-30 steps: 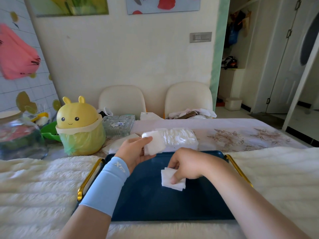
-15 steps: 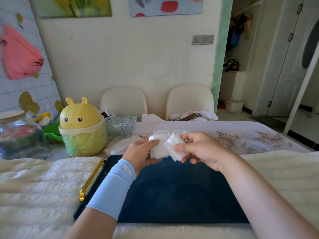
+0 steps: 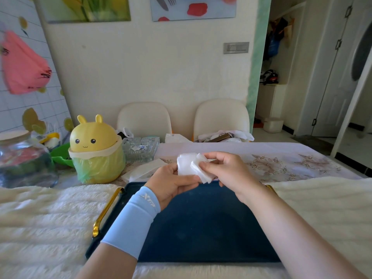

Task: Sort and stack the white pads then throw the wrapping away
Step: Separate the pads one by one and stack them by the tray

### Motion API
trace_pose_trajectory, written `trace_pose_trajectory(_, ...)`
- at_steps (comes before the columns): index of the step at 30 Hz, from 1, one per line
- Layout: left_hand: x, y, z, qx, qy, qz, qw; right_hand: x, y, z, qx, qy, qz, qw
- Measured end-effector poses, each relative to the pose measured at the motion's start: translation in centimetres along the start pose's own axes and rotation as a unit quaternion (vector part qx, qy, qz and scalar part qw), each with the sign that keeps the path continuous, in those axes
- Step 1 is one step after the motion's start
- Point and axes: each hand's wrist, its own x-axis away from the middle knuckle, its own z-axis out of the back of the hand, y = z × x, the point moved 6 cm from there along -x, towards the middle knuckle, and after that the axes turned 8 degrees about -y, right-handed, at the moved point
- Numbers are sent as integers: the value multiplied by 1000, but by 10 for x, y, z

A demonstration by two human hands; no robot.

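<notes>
Above the far edge of the dark blue tray (image 3: 201, 228), both hands hold white pads. My left hand (image 3: 171, 185), with a light blue sleeve on its wrist, grips a stack of white pads (image 3: 185, 165) from below. My right hand (image 3: 227, 172) pinches a smaller bunch of white pads (image 3: 200, 172) between thumb and fingers and holds it against the front of that stack. A flat white wrapping (image 3: 141, 171) lies on the table just beyond the tray's left corner. The tray floor is bare.
A yellow bunny-shaped bin (image 3: 95, 152) with a green liner stands at the left, next to a glass dish (image 3: 141, 149) and a large glass jar (image 3: 24, 160). Fluffy white cloth (image 3: 40, 214) flanks the tray. Two cream chairs (image 3: 145, 119) stand behind the table.
My right hand lifted the small bunch of pads off the tray and brought it up to the stack in my left hand. The long package seen behind the hands is now out of sight.
</notes>
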Motion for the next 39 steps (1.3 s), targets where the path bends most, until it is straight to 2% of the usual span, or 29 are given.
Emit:
trace_pose_trajectory(6, 0, 3, -7, 59, -31, -10, 998, -1, -7, 4, 4, 41, 63, 997)
trace_pose_trajectory(10, -2, 1, -4, 64, -1, -14, 998, -1, -7, 1, -33, 27, 54, 998)
trace_pose_trajectory(12, -2, 1, -2, 73, 9, -13, 997, -2, -3, 1, -96, 47, 22, 994)
trace_pose_trajectory(16, -4, 0, 7, 101, 46, -20, 994, -6, 8, 27, -234, 149, -45, 960)
trace_pose_trajectory(19, -5, -1, 13, 116, 73, -32, 990, -6, 9, 32, -341, 105, -80, 931)
trace_pose_trajectory(22, -6, 0, 10, 126, 71, -42, 989, -1, 2, 13, -283, 37, -107, 952)
trace_pose_trajectory(24, -6, 1, 4, 128, 53, -53, 989, 1, 2, -2, -222, 25, -120, 967)
trace_pose_trajectory(27, -5, 4, -4, 113, 22, -68, 991, 2, 7, -14, -186, 66, -127, 972)
trace_pose_trajectory(32, -4, 4, -11, 102, 5, -65, 993, -1, 14, -19, -251, 89, -103, 958)
trace_pose_trajectory(36, -3, 6, -12, 156, 1, -42, 987, -1, 9, -5, -248, 138, -54, 957)
trace_pose_trajectory(39, -3, 6, -3, 187, 34, -25, 982, -1, 0, 5, -211, 125, -13, 969)
